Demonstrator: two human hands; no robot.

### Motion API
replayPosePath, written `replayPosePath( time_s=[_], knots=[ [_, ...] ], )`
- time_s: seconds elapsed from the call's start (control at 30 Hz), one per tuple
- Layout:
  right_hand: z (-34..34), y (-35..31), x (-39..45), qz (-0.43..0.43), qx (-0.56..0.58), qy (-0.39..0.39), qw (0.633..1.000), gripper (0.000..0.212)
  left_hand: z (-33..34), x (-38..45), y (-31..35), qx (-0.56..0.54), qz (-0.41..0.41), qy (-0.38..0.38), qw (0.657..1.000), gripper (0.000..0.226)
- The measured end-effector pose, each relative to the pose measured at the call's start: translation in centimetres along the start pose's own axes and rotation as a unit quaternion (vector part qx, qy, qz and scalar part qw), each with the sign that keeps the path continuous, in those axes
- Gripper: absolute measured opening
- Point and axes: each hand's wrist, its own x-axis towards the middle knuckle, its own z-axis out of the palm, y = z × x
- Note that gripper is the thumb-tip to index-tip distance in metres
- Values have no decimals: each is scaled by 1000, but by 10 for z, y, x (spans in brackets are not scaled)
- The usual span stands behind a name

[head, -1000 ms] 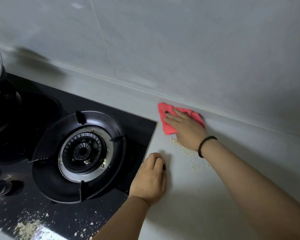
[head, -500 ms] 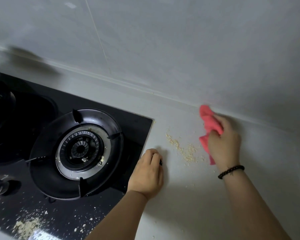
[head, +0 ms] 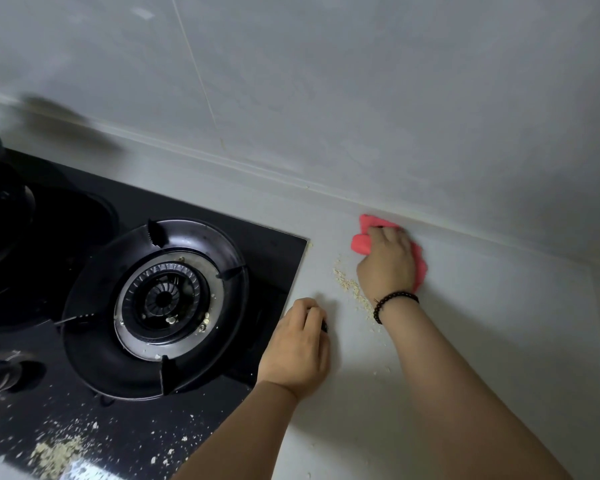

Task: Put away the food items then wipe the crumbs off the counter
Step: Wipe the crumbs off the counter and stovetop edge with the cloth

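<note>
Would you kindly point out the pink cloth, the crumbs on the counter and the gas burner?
pink cloth (head: 361,242): head view, bunched left end.
crumbs (head: 349,285): head view, middle of trail.
gas burner (head: 162,299): head view, central cap.

The scene is dim and evenly grey, with soft light falling from above and behind the camera. The left hand (head: 297,351) casts a soft dark shadow to its right on the pale grey counter (head: 499,323). A bright glare patch sits on the glossy black glass hob (head: 264,244) at the bottom edge. The wall seam bows in a curve from wide-angle distortion. A dark smear at upper left is blurred; the corners darken.
</note>
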Motion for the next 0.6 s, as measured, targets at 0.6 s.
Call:
replayPosePath(
  time_s=[0.6],
  knots=[
    [-53, -16, 32, -152, 83, -39, 984, 48, -1, 1, -2, 10, 13, -6, 1000, 21]
  ],
)
